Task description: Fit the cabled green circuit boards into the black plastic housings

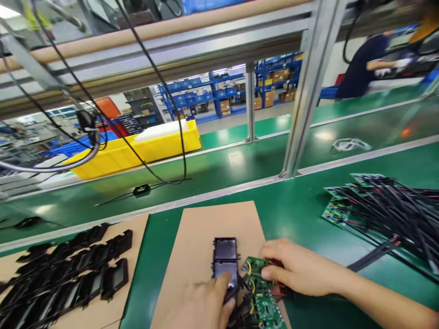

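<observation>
Your left hand [206, 304] presses down on a small black rectangular plastic housing [225, 261], thumb flat on its lower end and the fingers curled under the frame edge, so you cannot tell how tightly they close. Your right hand [298, 269], just beside it, is closed loosely over a green printed circuit board [262, 292] with thin coloured wires, pinching its upper edge; the board lies touching the housing's right side. Both things rest on a brown cardboard sheet [209, 224] spread beneath your hands on the green table [302, 210]. Well to the left of your left hand, rows of matching black plastic housings [68, 269] lie on a second cardboard sheet. Beyond your right hand, up and to the right, sits a heap of green boards with long black cables [387, 210].
</observation>
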Tool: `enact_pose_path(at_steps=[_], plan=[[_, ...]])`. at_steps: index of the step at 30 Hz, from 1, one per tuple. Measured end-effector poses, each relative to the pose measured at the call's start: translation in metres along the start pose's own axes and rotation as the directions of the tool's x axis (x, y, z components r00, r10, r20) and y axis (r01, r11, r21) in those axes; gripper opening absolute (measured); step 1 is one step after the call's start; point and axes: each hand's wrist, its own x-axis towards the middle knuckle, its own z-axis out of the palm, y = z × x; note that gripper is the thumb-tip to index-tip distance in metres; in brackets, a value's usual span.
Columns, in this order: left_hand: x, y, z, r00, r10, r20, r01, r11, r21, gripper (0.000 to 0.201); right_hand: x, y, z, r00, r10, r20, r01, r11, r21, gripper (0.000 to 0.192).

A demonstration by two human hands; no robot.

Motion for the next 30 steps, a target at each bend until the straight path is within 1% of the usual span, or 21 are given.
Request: enact_pose_path(at_steps=[1, 2, 4, 5, 7, 9, 11, 13, 14, 16, 17, 18, 19, 20, 22, 23, 26, 28, 30], plan=[[0.004, -0.001, -0.011, 1.000, -0.007, -0.015, 0.007, 1.000, 0.000, 0.038, 0.008, -0.003, 0.002, 0.998, 0.047, -0.046, -0.047, 0.999, -0.005, 0.019], [0.009, -0.003, -0.020, 0.998, -0.020, -0.056, 0.019, 1.000, -0.008, 0.039, 0.017, -0.004, 0.005, 0.993, 0.087, -0.076, -0.087, 0.996, -0.004, 0.020], [0.023, -0.013, -0.029, 0.986, -0.050, -0.156, 0.042, 0.998, -0.052, 0.043, 0.038, -0.002, 0.012, 0.988, 0.130, -0.081, -0.131, 0.991, -0.008, 0.026], [0.030, -0.018, -0.028, 0.982, -0.057, -0.183, 0.042, 0.996, -0.081, 0.043, 0.048, 0.002, 0.015, 0.988, 0.140, -0.070, -0.141, 0.990, -0.017, 0.027], [0.039, -0.030, -0.020, 0.985, -0.048, -0.167, 0.025, 0.991, -0.133, 0.039, 0.065, 0.013, 0.019, 0.987, 0.152, -0.045, -0.153, 0.988, -0.022, 0.026], [0.041, -0.038, -0.008, 0.992, -0.037, -0.122, 0.015, 0.984, -0.177, 0.035, 0.074, 0.024, 0.020, 0.989, 0.146, -0.001, -0.146, 0.989, -0.010, 0.022], [0.037, -0.041, 0.000, 0.993, -0.041, -0.115, 0.015, 0.976, -0.217, 0.034, 0.077, 0.031, 0.018, 0.991, 0.128, 0.048, -0.129, 0.992, 0.007, 0.020], [0.033, -0.039, 0.000, 0.986, -0.050, -0.157, 0.010, 0.970, -0.243, 0.037, 0.077, 0.030, 0.013, 0.989, 0.110, 0.096, -0.113, 0.993, 0.029, 0.019], [0.034, -0.037, -0.003, 0.983, -0.056, -0.175, 0.009, 0.966, -0.260, 0.041, 0.077, 0.028, 0.010, 0.989, 0.104, 0.110, -0.108, 0.993, 0.040, 0.018], [0.040, -0.031, -0.009, 0.984, -0.078, -0.162, 0.022, 0.945, -0.326, 0.054, 0.078, 0.021, 0.007, 0.989, 0.094, 0.114, -0.102, 0.993, 0.059, 0.019], [0.044, -0.028, -0.012, 0.986, -0.087, -0.140, 0.030, 0.930, -0.366, 0.056, 0.079, 0.018, 0.006, 0.990, 0.095, 0.104, -0.102, 0.993, 0.067, 0.021], [0.050, -0.026, -0.014, 0.989, -0.084, -0.120, 0.029, 0.915, -0.402, 0.053, 0.081, 0.016, 0.007, 0.991, 0.099, 0.090, -0.106, 0.992, 0.074, 0.022], [0.055, -0.025, -0.014, 0.991, -0.073, -0.114, 0.018, 0.904, -0.427, 0.045, 0.083, 0.014, 0.007, 0.991, 0.106, 0.076, -0.112, 0.990, 0.082, 0.023], [0.059, -0.024, -0.014, 0.991, -0.057, -0.123, -0.002, 0.900, -0.436, 0.035, 0.084, 0.014, 0.008, 0.991, 0.117, 0.064, -0.122, 0.988, 0.091, 0.022], [0.064, -0.025, -0.010, 0.985, -0.030, -0.172, -0.047, 0.902, -0.429, 0.022, 0.086, 0.016, 0.010, 0.989, 0.143, 0.031, -0.146, 0.983, 0.112, 0.012], [0.065, -0.026, -0.008, 0.982, -0.021, -0.187, -0.062, 0.902, -0.428, 0.020, 0.087, 0.017, 0.010, 0.988, 0.156, 0.009, -0.156, 0.981, 0.119, 0.006], [0.066, -0.031, -0.004, 0.979, -0.023, -0.202, -0.069, 0.898, -0.434, 0.017, 0.091, 0.019, 0.008, 0.980, 0.184, -0.076, -0.177, 0.980, 0.096, 0.012], [0.068, -0.033, -0.002, 0.978, -0.037, -0.206, -0.051, 0.912, -0.408, 0.020, 0.094, 0.015, 0.008, 0.974, 0.193, -0.122, -0.191, 0.981, 0.026, 0.013], [0.071, -0.032, -0.001, 0.969, -0.059, -0.240, -0.027, 0.940, -0.341, 0.020, 0.099, 0.004, 0.016, 0.966, 0.197, -0.169, -0.212, 0.974, -0.077, 0.018]])
